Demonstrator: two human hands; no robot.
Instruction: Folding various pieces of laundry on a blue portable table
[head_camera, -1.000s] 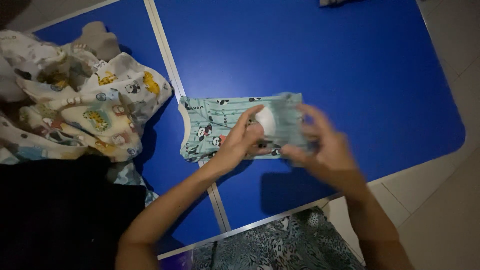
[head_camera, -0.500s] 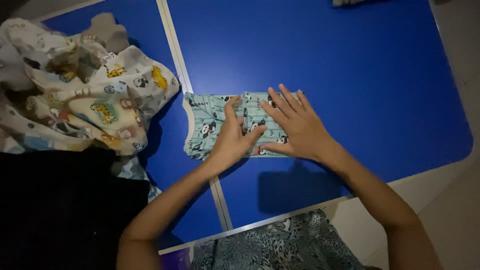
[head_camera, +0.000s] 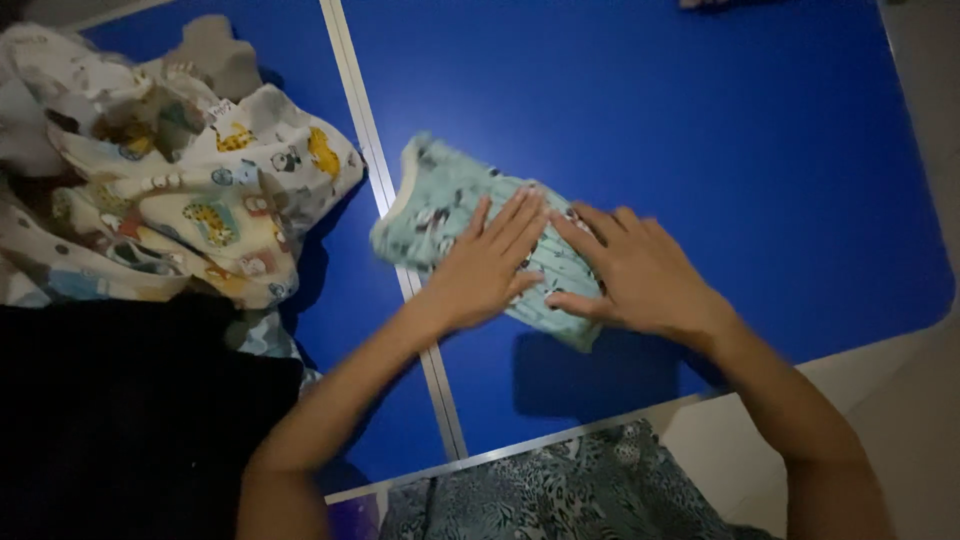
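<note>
Head view: both hands (head_camera: 560, 265) flat on folded garment (head_camera: 440, 200).

Folded garment (head_camera: 440, 200) on table (head_camera: 700, 130); clothes pile (head_camera: 170, 190) left of it.

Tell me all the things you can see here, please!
Folded garment: one, mint green with small panda prints, lying tilted on the blue table, across the pale seam.
Pile of clothes: one heap, cream with animal prints, at the left on the table.
Dark cloth: one, black, lower left below the pile.
Table: blue top with a pale strip running down it.
Floor: pale tiles, at the right.
Patterned clothing: teal and dark print, on the person, bottom edge.
Left hand: flat on the garment.
Right hand: flat on the garment, beside the left.
</note>
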